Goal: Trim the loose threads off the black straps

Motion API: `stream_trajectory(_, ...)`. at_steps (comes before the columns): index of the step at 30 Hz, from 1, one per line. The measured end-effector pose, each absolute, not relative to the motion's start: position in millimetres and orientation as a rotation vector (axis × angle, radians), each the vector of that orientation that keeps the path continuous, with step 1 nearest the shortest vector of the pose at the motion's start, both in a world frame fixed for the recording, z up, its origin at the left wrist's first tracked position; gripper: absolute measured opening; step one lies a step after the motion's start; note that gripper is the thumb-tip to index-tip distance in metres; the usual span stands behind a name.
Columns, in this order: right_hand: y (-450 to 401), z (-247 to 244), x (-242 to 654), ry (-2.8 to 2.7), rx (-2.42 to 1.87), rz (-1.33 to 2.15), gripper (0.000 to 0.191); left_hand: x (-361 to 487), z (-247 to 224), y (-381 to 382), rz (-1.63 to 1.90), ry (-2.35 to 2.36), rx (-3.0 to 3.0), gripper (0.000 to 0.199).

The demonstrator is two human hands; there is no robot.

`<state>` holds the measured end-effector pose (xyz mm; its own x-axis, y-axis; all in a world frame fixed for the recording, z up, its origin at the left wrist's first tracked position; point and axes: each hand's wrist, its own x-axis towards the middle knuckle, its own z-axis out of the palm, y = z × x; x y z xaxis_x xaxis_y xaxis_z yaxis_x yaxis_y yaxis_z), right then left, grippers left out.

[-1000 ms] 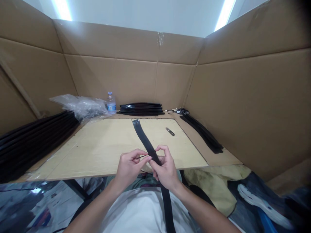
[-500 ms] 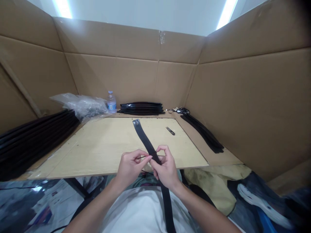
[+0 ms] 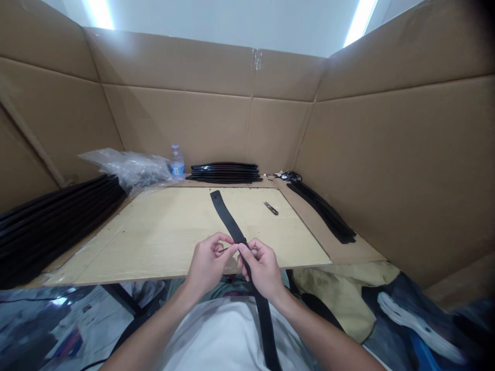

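A long flat black strap (image 3: 228, 219) runs from the board, over its front edge, down across my lap. My right hand (image 3: 261, 265) is closed around the strap near its middle, with the thumb pressed on its upper face. At the strap's left edge my left hand (image 3: 211, 257) makes a pinch. A thin dark cord (image 3: 223, 250) shows between its fingers, and its fingertips touch the strap beside my right thumb. The cord's ends are hidden. Thread snips (image 3: 271, 208) lie on the board to the right of the strap.
Black strips are piled at the left (image 3: 58, 221), in a back stack (image 3: 226, 172) and along the right (image 3: 323, 211). A clear plastic bag (image 3: 131, 167) and water bottle (image 3: 177, 164) stand back left. Cardboard walls (image 3: 178, 118) enclose the yellowish board (image 3: 154, 232). Small dark cords (image 3: 290, 175) lie back right.
My right index finger, raised before, has come down onto the strap. Both hands' fingertips have shifted slightly up along it. The strap's far end has tilted a little.
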<state>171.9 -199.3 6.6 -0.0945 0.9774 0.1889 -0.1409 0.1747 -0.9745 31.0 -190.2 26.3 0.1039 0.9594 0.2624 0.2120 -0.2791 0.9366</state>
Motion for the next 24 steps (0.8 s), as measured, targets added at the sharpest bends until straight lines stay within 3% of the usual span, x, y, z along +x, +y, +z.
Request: stream_trajectory(24, -207.8, 13.4, 173.8, -1.518, -1.032, 0.955, 0.032, 33.7, 29.7, -190.8, 1.150, 1.031, 1.483, 0.027)
